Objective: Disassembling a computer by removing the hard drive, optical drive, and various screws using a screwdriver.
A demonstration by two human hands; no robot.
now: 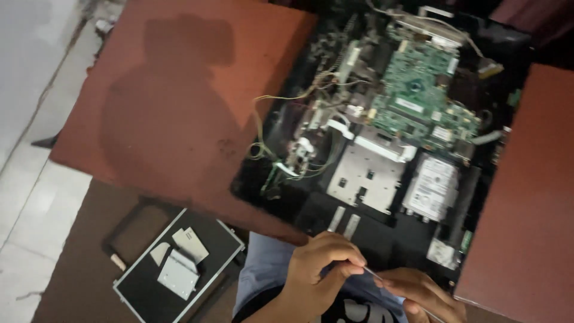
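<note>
Two hands meet at the near edge of the red-brown bench (179,90): the left hand (320,269) pinches a thin metal rod (373,275) between thumb and fingertips, and the right hand (424,293) closes its fingers around the rod's other end. Just beyond them lies an opened laptop chassis (382,233) with its green circuit board (418,90), silver hard drive (431,188) and loose wires (281,137) exposed, while a removed screen panel (179,263) rests lower left.

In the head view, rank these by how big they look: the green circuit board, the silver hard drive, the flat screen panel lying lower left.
1. flat screen panel, though it may lie at a different distance from the camera.
2. green circuit board.
3. silver hard drive.
</note>
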